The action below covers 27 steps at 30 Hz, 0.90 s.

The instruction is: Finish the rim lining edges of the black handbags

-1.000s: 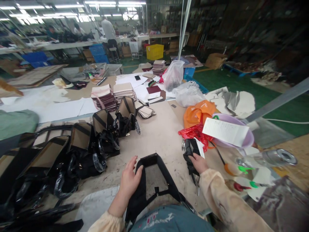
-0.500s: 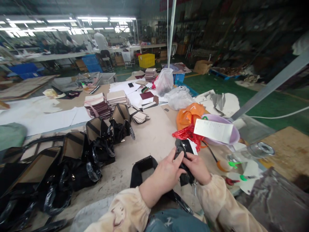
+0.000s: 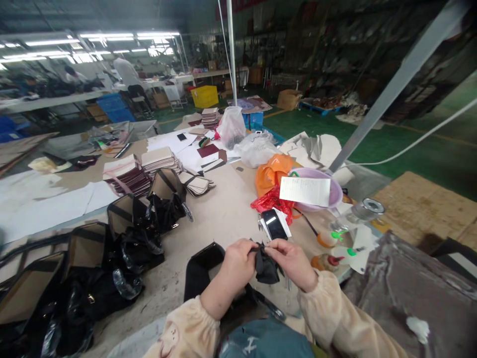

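Between my two hands is a piece of soft black fabric, bunched and hanging down. My left hand pinches its upper left side, and the fingertips of my right hand grip the upper right. Right below and left of my hands stands an open black bag body with a stiff rim; my left forearm partly covers it. A dark strap runs from it towards my lap. Just beyond my hands lies a black phone on white paper.
Several black bags with plastic-wrapped handles line the left side. Behind them are stacked panels. To the right are an orange bag, a lilac basin with a written sheet, glue bottles and a slanting metal pole.
My hands have come nearer and apart, the black fabric now hanging between their fingertips. The phone beyond them is uncovered. The whole view has swung to the right.
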### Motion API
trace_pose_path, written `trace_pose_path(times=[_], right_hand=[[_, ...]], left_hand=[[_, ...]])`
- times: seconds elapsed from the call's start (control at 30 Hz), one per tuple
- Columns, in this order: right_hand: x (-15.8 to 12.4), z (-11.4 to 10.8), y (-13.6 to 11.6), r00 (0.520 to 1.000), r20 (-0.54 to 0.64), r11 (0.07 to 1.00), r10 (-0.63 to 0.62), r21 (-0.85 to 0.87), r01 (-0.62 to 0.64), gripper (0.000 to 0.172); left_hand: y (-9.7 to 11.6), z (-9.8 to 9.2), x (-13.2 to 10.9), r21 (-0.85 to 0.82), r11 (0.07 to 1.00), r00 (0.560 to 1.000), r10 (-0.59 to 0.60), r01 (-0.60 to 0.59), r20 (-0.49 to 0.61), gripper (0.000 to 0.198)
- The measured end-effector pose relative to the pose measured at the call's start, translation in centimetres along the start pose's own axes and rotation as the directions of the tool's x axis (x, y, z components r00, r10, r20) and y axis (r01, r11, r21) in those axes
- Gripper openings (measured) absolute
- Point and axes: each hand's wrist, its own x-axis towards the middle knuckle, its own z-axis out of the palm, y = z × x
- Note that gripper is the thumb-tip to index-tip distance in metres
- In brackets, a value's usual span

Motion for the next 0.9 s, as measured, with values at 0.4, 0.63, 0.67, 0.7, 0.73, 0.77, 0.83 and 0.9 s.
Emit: trace_pose_path(times=[0.4,0.63,0.67,0.7,0.73,0.77,0.83,0.9], right_hand=[[-0.7,0.4,1.3,0.976,-0.063,0.949,-0.209,-0.256,0.187,0.004],[-1.1,-0.4,0.8,0.926,0.101,0.893,-0.363,-0.244,0.377,0.015],[-1.1,-0.4,0.9,0.932,0.113,0.910,-0.344,-0.202,0.361,0.015],[-1.1,-0.5,1.2,0.943,0.122,0.935,-0.310,-0.140,0.326,0.015],[-1.1,-0.5,1.5,0.957,0.129,0.961,-0.261,-0.055,0.270,0.015],[-1.2,-0.5,1.9,0.971,0.134,0.980,-0.199,0.053,0.193,0.016],[-1.4,-0.5,2.4,0.987,0.141,0.959,-0.072,0.280,0.030,0.020],[-1.6,-0.5,2.5,0.991,0.135,0.915,-0.027,0.403,-0.030,0.024]], left_hand=[[0.5,1.3,-1.9,-0.511,0.756,0.912,-0.341,0.409,0.226,0.031],[-0.1,2.4,-2.6,-0.666,0.597,0.859,-0.495,0.447,0.132,0.012],[0.0,2.4,-2.7,-0.698,0.561,0.854,-0.499,0.446,0.145,0.012],[0.1,2.3,-2.7,-0.731,0.515,0.848,-0.503,0.449,0.166,0.013],[0.3,2.2,-2.8,-0.764,0.460,0.839,-0.509,0.453,0.191,0.013],[0.5,2.1,-2.8,-0.796,0.401,0.829,-0.517,0.453,0.212,0.013],[0.8,1.8,-2.7,-0.853,0.292,0.816,-0.529,0.432,0.232,0.013],[0.7,1.5,-2.7,-0.885,0.236,0.817,-0.529,0.402,0.229,0.012]])
